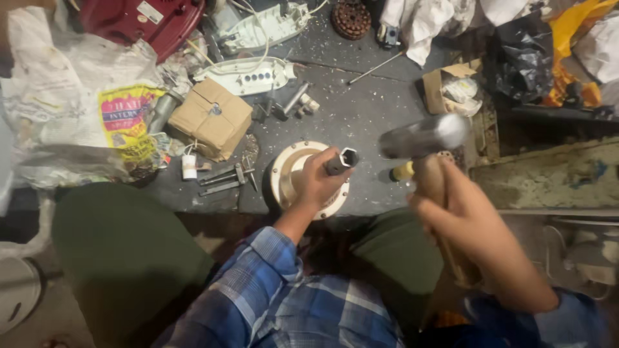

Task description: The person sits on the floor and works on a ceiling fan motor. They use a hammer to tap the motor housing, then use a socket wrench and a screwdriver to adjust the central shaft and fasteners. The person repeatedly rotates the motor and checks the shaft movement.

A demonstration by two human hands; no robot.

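At the bottom of the frame a blue plaid sleeve (pixel 271 290) ran up toward the middle, with dark green trousered knees (pixel 122 251) to either side. In the lower right, the right hand (pixel 467 222) was clenched around the wooden handle of a hammer (pixel 425 138), whose grey metal head was blurred and stood just right of centre, raised above the counter (pixel 367 109). Just left of it, at the centre of the frame, the left hand (pixel 316 180) gripped a short dark socket tool (pixel 340 161) with a hexagonal open end, holding it upright over a round cream-coloured metal housing (pixel 290 171). The housing sat on the near edge of the grey counter, and the hand covered much of its right half. The hammer head and the socket tool were near each other but apart.

Left of the housing lay a few small metal tools (pixel 225 180) and a small white cylinder (pixel 189 166). Beyond them, in the middle left, sat a brown cardboard box (pixel 211 118), and further left a crumpled bag with a yellow and pink label (pixel 126 119). Higher up lay two white plastic appliance shells (pixel 251 74) with wires, and a thin metal rod (pixel 376 68) lay to their right. At the top left was a red appliance body (pixel 138 22); at the top centre a rusty round perforated part (pixel 351 18). On the right a small open carton (pixel 448 87) stood near black and orange bags (pixel 548 58).
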